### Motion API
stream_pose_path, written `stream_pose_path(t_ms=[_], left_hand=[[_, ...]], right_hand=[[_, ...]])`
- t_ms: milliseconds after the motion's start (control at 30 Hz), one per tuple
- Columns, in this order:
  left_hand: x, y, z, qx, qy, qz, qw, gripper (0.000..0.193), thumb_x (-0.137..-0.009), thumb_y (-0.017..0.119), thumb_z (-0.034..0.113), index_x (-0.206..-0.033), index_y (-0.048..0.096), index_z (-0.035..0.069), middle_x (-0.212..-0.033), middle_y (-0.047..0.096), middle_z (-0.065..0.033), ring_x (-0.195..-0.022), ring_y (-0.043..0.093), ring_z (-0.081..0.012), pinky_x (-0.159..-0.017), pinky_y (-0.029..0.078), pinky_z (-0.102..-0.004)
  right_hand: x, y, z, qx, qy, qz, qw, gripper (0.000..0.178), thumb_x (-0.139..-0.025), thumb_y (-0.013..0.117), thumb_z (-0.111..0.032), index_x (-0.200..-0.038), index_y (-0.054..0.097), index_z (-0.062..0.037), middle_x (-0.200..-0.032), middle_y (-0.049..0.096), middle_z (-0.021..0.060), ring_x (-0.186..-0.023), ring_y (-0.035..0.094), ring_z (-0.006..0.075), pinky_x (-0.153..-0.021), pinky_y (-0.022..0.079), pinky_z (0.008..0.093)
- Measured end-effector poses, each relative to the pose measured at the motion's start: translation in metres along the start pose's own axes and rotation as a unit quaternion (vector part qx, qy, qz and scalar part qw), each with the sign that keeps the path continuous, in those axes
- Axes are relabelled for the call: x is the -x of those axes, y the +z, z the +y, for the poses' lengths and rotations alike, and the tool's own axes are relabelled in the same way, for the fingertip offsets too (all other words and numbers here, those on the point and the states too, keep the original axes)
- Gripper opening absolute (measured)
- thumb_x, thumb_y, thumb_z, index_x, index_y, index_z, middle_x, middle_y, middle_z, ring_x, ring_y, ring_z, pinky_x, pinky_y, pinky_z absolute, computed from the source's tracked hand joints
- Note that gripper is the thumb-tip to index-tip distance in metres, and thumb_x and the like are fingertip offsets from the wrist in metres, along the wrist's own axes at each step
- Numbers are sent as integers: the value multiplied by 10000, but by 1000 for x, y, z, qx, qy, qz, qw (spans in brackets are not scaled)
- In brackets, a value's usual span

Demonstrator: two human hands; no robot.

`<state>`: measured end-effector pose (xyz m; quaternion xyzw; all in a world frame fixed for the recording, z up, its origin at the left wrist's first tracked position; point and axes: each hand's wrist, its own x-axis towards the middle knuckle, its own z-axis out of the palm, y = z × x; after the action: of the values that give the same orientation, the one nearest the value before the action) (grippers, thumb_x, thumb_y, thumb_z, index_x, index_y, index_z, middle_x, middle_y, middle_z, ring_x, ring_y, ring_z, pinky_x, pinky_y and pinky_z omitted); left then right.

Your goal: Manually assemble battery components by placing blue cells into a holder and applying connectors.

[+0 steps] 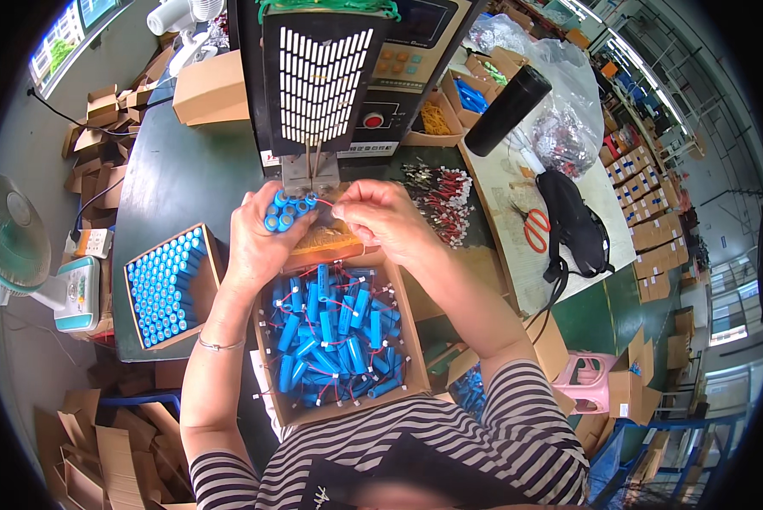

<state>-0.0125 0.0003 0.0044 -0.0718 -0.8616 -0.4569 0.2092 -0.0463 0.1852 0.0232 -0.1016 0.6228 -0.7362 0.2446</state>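
My left hand is closed round a bunch of several blue cylindrical battery cells, their ends facing up. It holds them just under the two thin metal electrodes of a black spot welding machine. From the right, my right hand pinches a thin red wire lead against one cell near the electrode tips. Whether wire and cell touch is too small to tell. Below both hands, an open carton holds many blue cells with red leads and white connectors. An amber-coloured block lies between my hands and that carton.
A shallow box of upright blue cells stands left. Loose wire leads lie right of the welder. Further right are orange-handled scissors, a black pouch and a black cylinder. A fan stands far left.
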Motion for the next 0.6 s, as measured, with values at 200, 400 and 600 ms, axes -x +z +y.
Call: stream_pose_path(t_ms=[200,400,600], left_hand=[[0,0,-1,5,-2,0,1000,316,-676,761,169,-866,559,16,-732,600,-159,-707,556,-336,-663,463,-398],[2,1,-1,38,-31,1,999,313,-677,761,171,-859,559,17,-749,610,-159,-738,573,-351,-677,468,-397],[8,-7,8,6,-48,-24,999,291,-678,749,139,-889,586,24,-781,617,-147,-744,589,-317,-702,472,-359]], right_hand=[[-1,1,1,3,-5,12,1000,87,-803,636,-56,-776,563,-16,-574,471,-24,-453,372,25,-392,214,194],[-1,4,2,28,-13,11,999,99,-805,642,-62,-770,562,-14,-580,472,-23,-456,371,25,-389,221,193],[4,-9,0,-11,-15,-22,1000,105,-833,630,-107,-841,600,-7,-616,501,-3,-465,384,34,-389,238,187]])
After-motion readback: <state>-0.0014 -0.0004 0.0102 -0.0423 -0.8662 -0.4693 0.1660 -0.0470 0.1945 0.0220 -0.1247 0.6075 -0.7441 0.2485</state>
